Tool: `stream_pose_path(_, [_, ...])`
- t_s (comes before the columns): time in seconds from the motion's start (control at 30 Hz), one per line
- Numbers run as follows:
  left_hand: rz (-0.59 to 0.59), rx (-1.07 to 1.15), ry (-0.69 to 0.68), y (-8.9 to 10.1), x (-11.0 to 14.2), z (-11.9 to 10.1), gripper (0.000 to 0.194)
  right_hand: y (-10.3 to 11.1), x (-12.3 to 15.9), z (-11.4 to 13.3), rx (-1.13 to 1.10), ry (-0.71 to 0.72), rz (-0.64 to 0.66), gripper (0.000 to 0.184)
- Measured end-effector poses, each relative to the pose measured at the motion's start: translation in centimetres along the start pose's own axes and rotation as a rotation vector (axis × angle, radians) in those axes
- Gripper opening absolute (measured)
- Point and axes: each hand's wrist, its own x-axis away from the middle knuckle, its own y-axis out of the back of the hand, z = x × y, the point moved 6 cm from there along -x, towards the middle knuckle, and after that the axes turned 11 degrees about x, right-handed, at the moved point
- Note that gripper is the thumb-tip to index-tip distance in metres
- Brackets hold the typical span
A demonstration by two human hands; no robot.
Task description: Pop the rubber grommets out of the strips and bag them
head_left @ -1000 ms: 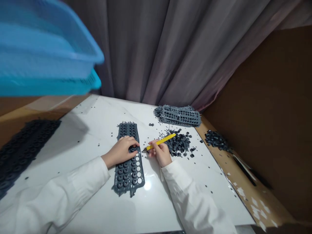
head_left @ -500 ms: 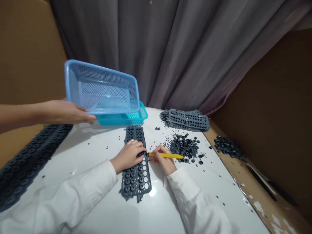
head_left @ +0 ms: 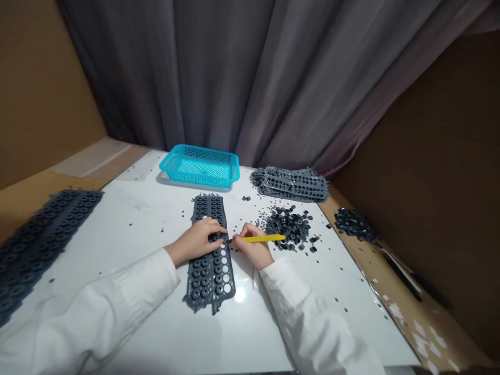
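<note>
A dark grey rubber sheet (head_left: 204, 281) moulded with rows of round ringed studs lies lengthwise in front of me. Along its right side runs a column of round holes with white showing through. My left hand (head_left: 201, 238) lies across the sheet, thumb and fingers closed on it near the right edge. In my right hand (head_left: 253, 250) is a slim yellow pen-shaped tool (head_left: 267, 238), pinched between thumb and fingers. Its dark tip points left and meets the sheet's right edge beside my left fingertips; exact contact is too small to make out.
Small dark rubber pieces (head_left: 291, 226) lie heaped right of my hand, with another heap (head_left: 353, 224) beyond the table edge. Holed sheets (head_left: 295, 183) are stacked behind. A turquoise basket (head_left: 199, 179) stands at the back, and another studded sheet (head_left: 42, 245) lies at left.
Another person's hand and the blue basket it held have left the view, uncovering the turquoise basket. The view has shifted slightly; my hands keep their places on the sheet and tool.
</note>
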Motion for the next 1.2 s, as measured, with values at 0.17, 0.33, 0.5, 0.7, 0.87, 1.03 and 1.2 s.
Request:
stream_pose_path(0.17, [0.01, -0.009, -0.016, 0.0, 0.0, 0.0, 0.024, -0.2, 0.0, -0.2, -0.049, -0.008, 0.018, 0.02])
stream_pose_path(0.33, [0.033, -0.033, -0.027, 0.0, -0.1, -0.1, 0.023, -0.3, 0.0, 0.0, -0.03, -0.01, 0.02, 0.02])
stream_pose_path(0.5, [0.091, -0.135, -0.031, -0.3, -0.1, -0.4, 0.025, -0.3, -0.1, 0.2, 0.018, 0.006, 0.012, 0.018])
stream_pose_path(0.7, [0.22, -0.392, -0.069, -0.6, -0.8, -1.8, 0.019, -0.4, -0.3, 0.4, 0.053, 0.012, 0.037, 0.017])
stream_pose_path(0.87, [0.293, -0.551, -0.132, -1.2, -1.4, -2.5, 0.011, -0.6, -0.5, 0.0, 0.014, -0.009, 0.053, 0.017])
stream_pose_path(1.03, [0.375, -0.692, -0.273, -1.8, -1.2, -2.7, 0.011, -0.6, -0.6, -0.1, 0.014, -0.011, 0.053, 0.016])
stream_pose_path(1.2, [0.342, -0.63, -0.305, -1.4, -0.9, -2.1, 0.018, -0.6, -0.7, -0.3, 0.007, -0.005, 0.061, 0.016])
